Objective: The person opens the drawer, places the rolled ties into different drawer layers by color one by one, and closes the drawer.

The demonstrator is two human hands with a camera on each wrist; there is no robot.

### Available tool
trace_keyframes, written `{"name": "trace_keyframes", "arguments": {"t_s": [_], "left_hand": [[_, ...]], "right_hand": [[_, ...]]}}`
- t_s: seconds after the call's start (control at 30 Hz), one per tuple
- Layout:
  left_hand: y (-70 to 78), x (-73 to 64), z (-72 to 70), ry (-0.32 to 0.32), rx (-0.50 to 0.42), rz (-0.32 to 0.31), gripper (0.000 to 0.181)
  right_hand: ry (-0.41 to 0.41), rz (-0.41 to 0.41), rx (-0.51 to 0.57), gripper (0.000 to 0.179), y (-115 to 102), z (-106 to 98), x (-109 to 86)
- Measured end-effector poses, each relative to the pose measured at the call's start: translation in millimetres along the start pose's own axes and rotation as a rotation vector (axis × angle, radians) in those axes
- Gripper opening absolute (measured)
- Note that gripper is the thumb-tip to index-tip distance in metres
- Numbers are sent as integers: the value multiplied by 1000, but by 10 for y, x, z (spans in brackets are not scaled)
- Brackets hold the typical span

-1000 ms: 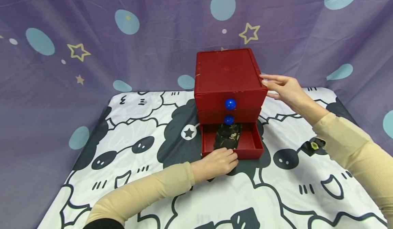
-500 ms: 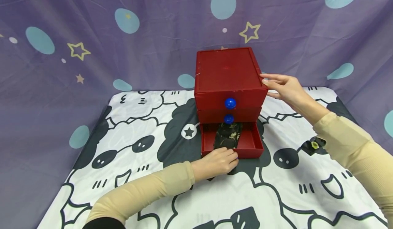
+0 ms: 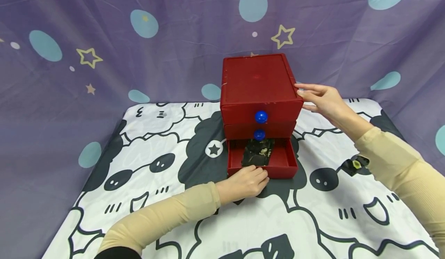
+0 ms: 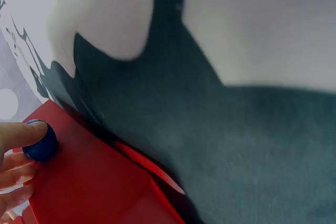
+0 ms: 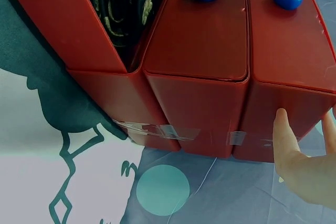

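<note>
A red cabinet of three stacked drawers (image 3: pixel 257 79) stands on the table, with round blue knobs on its fronts. Its bottom drawer (image 3: pixel 281 172) is pulled out, and inside lies a flat black thing with a gold pattern (image 3: pixel 257 153). My left hand (image 3: pixel 245 182) is at that drawer's front; in the left wrist view its thumb and fingers pinch the blue knob (image 4: pixel 42 144). At the cabinet's upper right side, my right hand (image 3: pixel 325 100) rests its extended fingertips against the wall, also seen in the right wrist view with the thumb (image 5: pixel 285 135) on the red side.
A small black bow-like thing with a yellow centre (image 3: pixel 355 165) lies on the right of the table, near my right sleeve. The tablecloth (image 3: pixel 156 212) has a black-and-white cartoon print. Behind the cabinet hangs a purple curtain (image 3: pixel 180 58) with stars and blue ovals.
The bottom drawer, with the black thing in it and my left hand on its knob, has shifted very slightly inward. My right hand stays in place at the cabinet's side.
</note>
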State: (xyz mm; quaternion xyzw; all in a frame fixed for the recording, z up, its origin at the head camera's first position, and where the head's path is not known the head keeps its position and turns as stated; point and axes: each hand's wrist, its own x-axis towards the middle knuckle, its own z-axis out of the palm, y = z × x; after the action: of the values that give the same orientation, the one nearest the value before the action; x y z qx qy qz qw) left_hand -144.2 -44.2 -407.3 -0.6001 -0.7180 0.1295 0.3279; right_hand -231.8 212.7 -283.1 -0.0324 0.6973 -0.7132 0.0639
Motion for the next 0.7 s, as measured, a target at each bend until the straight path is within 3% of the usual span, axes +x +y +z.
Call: {"name": "trace_keyframes", "arguments": {"t_s": [0.47,0.7], "left_hand": [[-106,29,92,3,19,-33,20],[-167,8,186,-38,23,-48,21]], "right_hand": [[2,-8,-19,46,0,-7,-2],[2,-9,-40,44,6,-13,-12]]}}
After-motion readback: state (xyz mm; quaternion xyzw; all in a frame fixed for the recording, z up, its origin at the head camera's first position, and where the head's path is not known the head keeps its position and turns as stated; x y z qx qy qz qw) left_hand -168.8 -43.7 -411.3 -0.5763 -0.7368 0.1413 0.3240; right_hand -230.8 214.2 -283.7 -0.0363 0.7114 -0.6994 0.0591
